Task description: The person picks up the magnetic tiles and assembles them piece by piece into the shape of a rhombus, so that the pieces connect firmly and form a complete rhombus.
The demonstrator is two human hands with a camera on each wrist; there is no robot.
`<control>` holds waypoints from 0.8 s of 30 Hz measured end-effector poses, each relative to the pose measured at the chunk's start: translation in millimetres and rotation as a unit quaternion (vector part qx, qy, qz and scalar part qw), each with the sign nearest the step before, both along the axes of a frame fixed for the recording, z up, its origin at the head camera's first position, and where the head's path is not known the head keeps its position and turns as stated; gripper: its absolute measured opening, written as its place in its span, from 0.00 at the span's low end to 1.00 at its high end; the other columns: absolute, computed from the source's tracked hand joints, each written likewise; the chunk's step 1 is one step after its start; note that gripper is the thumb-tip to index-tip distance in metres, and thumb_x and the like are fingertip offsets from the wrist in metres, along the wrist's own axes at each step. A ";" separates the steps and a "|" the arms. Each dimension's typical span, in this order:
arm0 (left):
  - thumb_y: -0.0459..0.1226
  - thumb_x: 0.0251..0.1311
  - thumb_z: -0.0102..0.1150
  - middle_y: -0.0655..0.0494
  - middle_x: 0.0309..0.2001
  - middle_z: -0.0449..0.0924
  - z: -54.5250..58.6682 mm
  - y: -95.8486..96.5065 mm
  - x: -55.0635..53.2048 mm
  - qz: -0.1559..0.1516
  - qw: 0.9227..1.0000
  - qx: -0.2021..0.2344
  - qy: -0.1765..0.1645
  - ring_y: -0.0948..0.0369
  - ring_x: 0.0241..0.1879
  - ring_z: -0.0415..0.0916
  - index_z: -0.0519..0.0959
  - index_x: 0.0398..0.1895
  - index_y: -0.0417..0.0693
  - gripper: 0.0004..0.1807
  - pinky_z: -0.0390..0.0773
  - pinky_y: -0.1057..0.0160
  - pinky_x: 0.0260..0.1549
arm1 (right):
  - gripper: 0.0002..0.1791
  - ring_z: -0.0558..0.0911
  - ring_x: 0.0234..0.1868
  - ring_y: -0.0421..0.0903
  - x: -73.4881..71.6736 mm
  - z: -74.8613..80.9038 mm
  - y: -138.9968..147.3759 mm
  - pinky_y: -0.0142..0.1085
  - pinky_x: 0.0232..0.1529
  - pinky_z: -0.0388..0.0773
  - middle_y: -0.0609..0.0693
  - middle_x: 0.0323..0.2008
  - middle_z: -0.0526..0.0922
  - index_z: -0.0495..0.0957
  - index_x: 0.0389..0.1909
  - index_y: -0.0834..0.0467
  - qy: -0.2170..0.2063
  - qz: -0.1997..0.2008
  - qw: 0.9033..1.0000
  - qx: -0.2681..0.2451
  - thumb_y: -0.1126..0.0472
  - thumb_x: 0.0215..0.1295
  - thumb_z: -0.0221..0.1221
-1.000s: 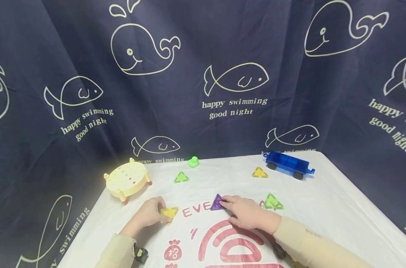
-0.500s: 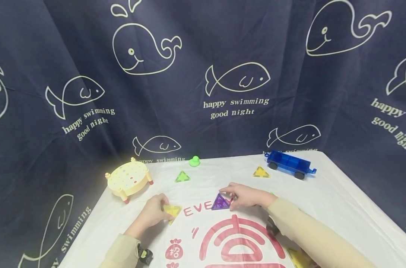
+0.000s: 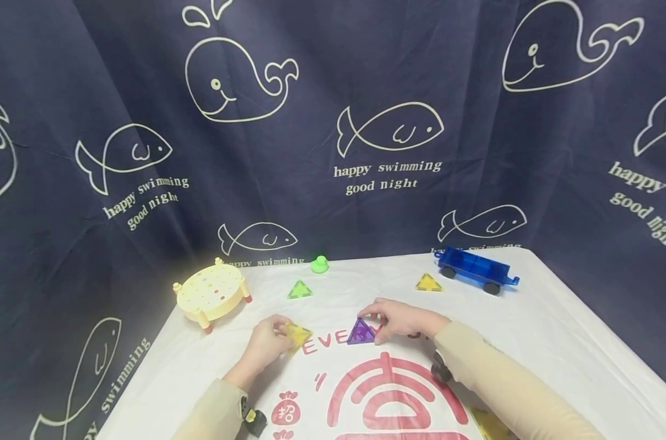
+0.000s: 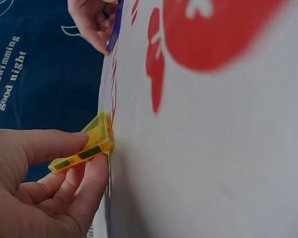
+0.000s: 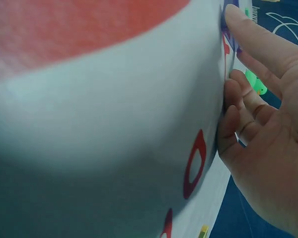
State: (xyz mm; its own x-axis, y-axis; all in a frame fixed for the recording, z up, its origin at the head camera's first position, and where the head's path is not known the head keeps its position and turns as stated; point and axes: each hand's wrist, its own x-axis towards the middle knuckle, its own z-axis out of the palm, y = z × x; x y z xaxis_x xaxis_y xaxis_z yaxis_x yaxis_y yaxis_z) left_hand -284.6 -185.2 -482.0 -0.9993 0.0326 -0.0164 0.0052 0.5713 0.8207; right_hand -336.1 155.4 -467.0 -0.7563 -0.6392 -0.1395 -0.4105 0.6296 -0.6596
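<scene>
My left hand [image 3: 267, 342] pinches a yellow triangular magnetic tile [image 3: 298, 334] between thumb and fingers. In the left wrist view that yellow tile [image 4: 97, 139] is tilted, with one corner close to the white cloth. A purple triangular magnetic tile [image 3: 362, 330] lies to its right, over the red printed letters. My right hand [image 3: 401, 321] holds it by the edges, forefinger at the top corner and thumb at the lower right one. The two tiles are a short gap apart. Most of the purple tile [image 5: 228, 25] is hidden behind the thumb in the right wrist view.
Behind the hands lie a green triangular tile [image 3: 299, 289], a green toy duck [image 3: 319, 264] and another yellow triangular tile [image 3: 429, 282]. A cream round toy stand [image 3: 212, 293] is at left, a blue wheeled toy base [image 3: 474, 269] at back right. The right sleeve partly covers a yellow piece [image 3: 488, 421].
My left hand has brought the yellow tile rightward, nearer the purple one. My right hand has shifted its fingers to the purple tile's corners, and its forearm now hides the right-hand green tile.
</scene>
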 end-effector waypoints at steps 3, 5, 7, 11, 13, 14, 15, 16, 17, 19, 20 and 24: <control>0.27 0.46 0.72 0.48 0.41 0.80 -1.2 10.1 -5.8 -0.010 1.000 0.012 -0.010 0.56 0.36 0.80 0.80 0.49 0.38 0.23 0.85 0.59 0.32 | 0.34 0.75 0.44 0.46 0.6 -2.4 -0.8 0.44 0.49 0.76 0.45 0.46 0.75 0.78 0.65 0.50 0.002 -0.011 1.000 -0.004 0.60 0.55 0.76; 0.27 0.47 0.71 0.48 0.39 0.79 -2.1 17.1 -9.9 -0.021 1.000 0.019 -0.006 0.57 0.34 0.81 0.79 0.48 0.37 0.21 0.85 0.60 0.31 | 0.34 0.76 0.44 0.45 0.7 -3.7 -1.3 0.44 0.49 0.77 0.45 0.47 0.75 0.78 0.65 0.49 0.007 -0.017 1.000 -0.005 0.59 0.55 0.77; 0.25 0.47 0.70 0.47 0.37 0.80 -2.4 25.4 -13.5 -0.037 0.999 0.034 -0.003 0.56 0.31 0.82 0.78 0.47 0.36 0.21 0.86 0.60 0.29 | 0.34 0.76 0.44 0.45 0.4 -5.3 -1.5 0.43 0.50 0.77 0.45 0.47 0.75 0.78 0.64 0.49 0.013 -0.018 1.000 -0.005 0.57 0.55 0.77; 0.25 0.48 0.70 0.49 0.34 0.82 -2.3 41.9 -19.8 -0.053 0.998 0.026 0.002 0.57 0.29 0.83 0.76 0.48 0.37 0.21 0.85 0.61 0.27 | 0.33 0.75 0.43 0.45 -0.9 -8.5 -1.5 0.43 0.49 0.77 0.45 0.45 0.75 0.78 0.63 0.51 0.030 -0.009 0.999 -0.009 0.56 0.55 0.77; 0.26 0.49 0.70 0.49 0.33 0.82 -1.9 49.7 -22.9 -0.050 0.999 0.013 0.004 0.57 0.30 0.82 0.76 0.48 0.38 0.21 0.85 0.61 0.28 | 0.33 0.75 0.42 0.45 -1.1 -9.8 -1.1 0.42 0.48 0.77 0.45 0.44 0.75 0.78 0.63 0.52 0.043 -0.002 0.999 -0.015 0.56 0.56 0.77; 0.27 0.49 0.71 0.50 0.34 0.82 -1.5 53.3 -24.2 -0.046 0.999 0.003 0.005 0.58 0.31 0.81 0.76 0.48 0.39 0.21 0.84 0.61 0.29 | 0.33 0.75 0.42 0.45 -1.0 -10.3 -1.0 0.42 0.47 0.77 0.45 0.43 0.75 0.78 0.62 0.53 0.050 0.001 0.999 -0.018 0.55 0.56 0.77; 0.27 0.49 0.71 0.50 0.34 0.82 -0.6 56.7 -25.5 -0.043 0.999 -0.004 0.008 0.58 0.31 0.81 0.76 0.48 0.39 0.21 0.84 0.61 0.29 | 0.32 0.75 0.41 0.45 -1.0 -11.3 -1.2 0.42 0.47 0.77 0.46 0.43 0.74 0.78 0.62 0.54 0.058 0.004 0.998 -0.019 0.55 0.56 0.76; 0.27 0.49 0.71 0.49 0.34 0.82 0.0 59.8 -26.6 -0.042 0.999 -0.003 0.008 0.57 0.31 0.81 0.76 0.47 0.39 0.21 0.84 0.61 0.29 | 0.32 0.76 0.41 0.45 -0.6 -11.8 -1.5 0.41 0.47 0.77 0.46 0.42 0.74 0.78 0.62 0.54 0.066 0.005 0.998 -0.021 0.55 0.56 0.76; 0.27 0.50 0.71 0.49 0.34 0.83 0.7 62.9 -27.4 -0.041 0.999 0.000 0.005 0.57 0.31 0.82 0.76 0.47 0.39 0.21 0.84 0.61 0.29 | 0.32 0.76 0.41 0.45 0.0 -12.4 -2.1 0.41 0.46 0.78 0.46 0.41 0.74 0.78 0.61 0.55 0.073 0.004 0.997 -0.023 0.55 0.56 0.77; 0.27 0.51 0.70 0.48 0.34 0.83 2.1 68.6 -28.4 -0.041 0.999 0.009 -0.004 0.57 0.29 0.82 0.75 0.47 0.38 0.20 0.83 0.61 0.28 | 0.32 0.76 0.40 0.44 1.7 -13.8 -3.9 0.40 0.46 0.78 0.45 0.40 0.74 0.78 0.61 0.55 0.081 -0.002 0.996 -0.022 0.54 0.56 0.77; 0.27 0.52 0.70 0.47 0.34 0.84 2.7 71.1 -28.7 -0.043 0.999 0.017 -0.009 0.57 0.27 0.83 0.75 0.48 0.38 0.20 0.84 0.61 0.27 | 0.32 0.76 0.40 0.44 2.8 -14.6 -5.1 0.40 0.46 0.78 0.45 0.40 0.74 0.78 0.61 0.55 0.084 -0.007 0.996 -0.019 0.54 0.56 0.77; 0.26 0.53 0.69 0.45 0.35 0.85 2.3 79.5 -30.4 -0.048 0.998 0.031 -0.014 0.57 0.21 0.83 0.75 0.49 0.37 0.20 0.84 0.61 0.23 | 0.31 0.76 0.38 0.42 8.0 -15.5 -10.5 0.40 0.44 0.79 0.44 0.39 0.73 0.79 0.59 0.54 0.096 -0.031 0.995 -0.009 0.52 0.55 0.77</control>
State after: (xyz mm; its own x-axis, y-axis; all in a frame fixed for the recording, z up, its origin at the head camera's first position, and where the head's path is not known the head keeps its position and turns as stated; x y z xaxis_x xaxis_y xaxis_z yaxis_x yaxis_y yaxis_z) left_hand -315.0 -105.7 -479.7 -0.9909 0.1291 -0.0390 0.0339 0.5183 0.8546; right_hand -328.1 144.8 -482.4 -0.8064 -0.5910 0.0223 -0.4899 0.6463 -0.5851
